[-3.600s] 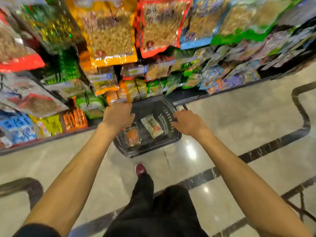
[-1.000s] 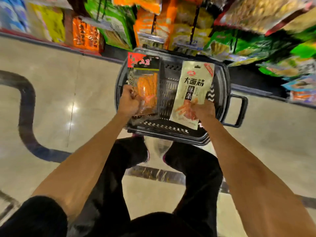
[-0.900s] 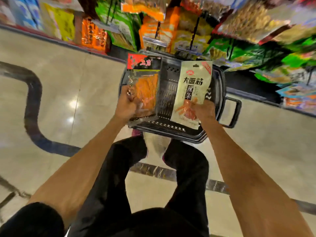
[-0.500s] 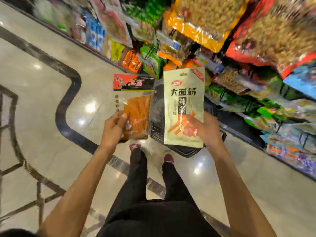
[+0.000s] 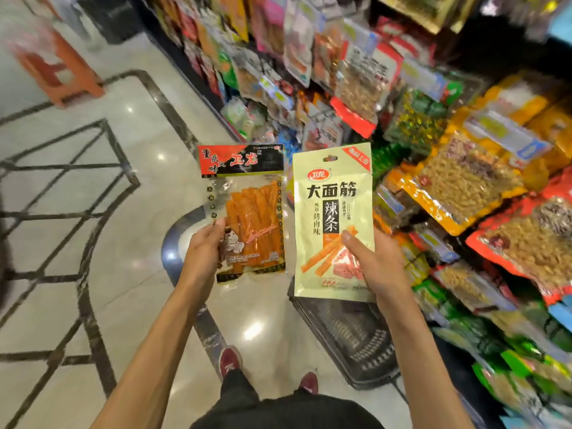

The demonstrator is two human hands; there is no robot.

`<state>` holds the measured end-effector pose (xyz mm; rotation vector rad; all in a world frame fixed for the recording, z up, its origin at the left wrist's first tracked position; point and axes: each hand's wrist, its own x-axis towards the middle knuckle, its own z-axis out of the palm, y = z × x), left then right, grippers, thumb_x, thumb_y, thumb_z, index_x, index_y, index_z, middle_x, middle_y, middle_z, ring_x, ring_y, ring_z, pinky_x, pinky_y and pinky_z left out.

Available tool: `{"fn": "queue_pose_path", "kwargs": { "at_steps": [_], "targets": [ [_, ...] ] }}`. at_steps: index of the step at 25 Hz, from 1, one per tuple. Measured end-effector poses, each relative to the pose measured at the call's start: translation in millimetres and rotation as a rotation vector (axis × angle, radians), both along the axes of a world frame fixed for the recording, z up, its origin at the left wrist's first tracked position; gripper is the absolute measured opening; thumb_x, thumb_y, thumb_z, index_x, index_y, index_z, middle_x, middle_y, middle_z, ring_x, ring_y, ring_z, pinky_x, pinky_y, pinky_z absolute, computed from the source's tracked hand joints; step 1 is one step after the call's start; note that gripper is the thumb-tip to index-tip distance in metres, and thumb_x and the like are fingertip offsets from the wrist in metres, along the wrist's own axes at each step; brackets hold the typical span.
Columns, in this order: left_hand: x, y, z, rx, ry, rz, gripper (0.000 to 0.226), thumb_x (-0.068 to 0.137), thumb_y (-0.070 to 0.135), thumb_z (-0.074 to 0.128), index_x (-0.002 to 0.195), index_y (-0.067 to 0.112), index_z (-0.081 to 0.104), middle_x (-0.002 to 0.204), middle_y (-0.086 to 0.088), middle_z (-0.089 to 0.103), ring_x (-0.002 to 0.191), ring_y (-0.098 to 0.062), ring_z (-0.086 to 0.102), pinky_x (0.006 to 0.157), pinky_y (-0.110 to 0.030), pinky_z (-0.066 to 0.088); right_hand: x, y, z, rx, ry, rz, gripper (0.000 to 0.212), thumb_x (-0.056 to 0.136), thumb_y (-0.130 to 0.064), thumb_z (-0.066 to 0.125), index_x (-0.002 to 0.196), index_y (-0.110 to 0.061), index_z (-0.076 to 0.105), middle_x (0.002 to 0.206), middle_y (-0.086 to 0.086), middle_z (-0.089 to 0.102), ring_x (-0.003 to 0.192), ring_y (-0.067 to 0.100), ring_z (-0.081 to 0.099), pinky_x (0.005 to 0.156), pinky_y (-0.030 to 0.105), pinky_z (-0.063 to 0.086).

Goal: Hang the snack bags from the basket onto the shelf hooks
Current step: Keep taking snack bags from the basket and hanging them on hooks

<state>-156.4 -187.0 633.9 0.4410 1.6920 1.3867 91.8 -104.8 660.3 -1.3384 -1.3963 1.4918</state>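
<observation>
at frame centre the left hand [image 5: 202, 253] pinches the clear orange-strip bag [image 5: 249, 212] and the right hand [image 5: 376, 264] the pale green bag [image 5: 332, 221], both upright, hang holes topmost, with the shelf hooks' packed display [image 5: 402, 119] nearer the right hand, basket [image 5: 349, 335] below.

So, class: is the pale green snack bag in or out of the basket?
Out. The right hand holds the pale green bag upright, above the black basket on the floor.

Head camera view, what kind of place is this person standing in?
Most likely a grocery or snack shop aisle: packed snack racks, a black shopping basket on a polished tiled floor, and a packet in each hand.
</observation>
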Motion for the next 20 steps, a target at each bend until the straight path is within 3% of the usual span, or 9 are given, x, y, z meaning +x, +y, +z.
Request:
{"fn": "queue_pose_path", "kwargs": {
  "at_steps": [3,7,11,17,20],
  "targets": [
    [-47,-12,28,0.05,0.025,0.074,0.033,0.104,0.03,0.042,0.099,0.015,0.07,0.088,-0.003,0.076,0.079,-0.013,0.072,0.08,-0.035,0.055,-55,-3,25,0.053,0.019,0.029,0.01,0.094,-0.012,0.064,0.096,-0.018,0.07,0.071,-0.018,0.073,0.064,-0.007,0.066,0.056,0.008,0.046],
    [-115,-28,49,0.092,0.099,0.096,0.034,0.104,0.034,0.041,0.104,0.017,0.071,0.097,-0.008,0.074,0.088,-0.021,0.069,0.081,-0.039,0.051,-122,-4,43,0.074,0.055,0.011,0.013,0.094,-0.014,0.063,0.102,-0.02,0.071,0.092,-0.006,0.077,0.085,0.009,0.073,0.073,0.024,0.057],
    [-175,-36,69,0.142,0.111,0.124,0.03,0.104,0.032,0.042,0.106,0.02,0.069,0.094,-0.002,0.076,0.082,-0.013,0.071,0.069,-0.03,0.051,-186,-1,50,0.092,0.063,-0.022,0.012,0.094,-0.013,0.063,0.097,-0.022,0.071,0.093,-0.002,0.077,0.084,0.013,0.074,0.076,0.031,0.056],
    [-249,-29,87,0.166,0.093,0.114,0.029,0.103,0.032,0.044,0.108,0.017,0.069,0.101,-0.006,0.075,0.095,-0.022,0.072,0.082,-0.039,0.057,-264,0,55,0.145,0.1,-0.067,0.014,0.093,-0.014,0.064,0.098,-0.025,0.072,0.091,-0.01,0.077,0.086,0.013,0.073,0.078,0.03,0.056],
    [-281,-12,95,0.179,0.096,0.098,0.029,0.103,0.033,0.045,0.108,0.017,0.069,0.101,-0.005,0.076,0.094,-0.021,0.073,0.083,-0.039,0.056,-293,13,59,0.132,0.113,-0.106,0.014,0.093,-0.013,0.064,0.095,-0.023,0.072,0.091,-0.005,0.077,0.085,0.017,0.074,0.08,0.038,0.058]
  ]
}}
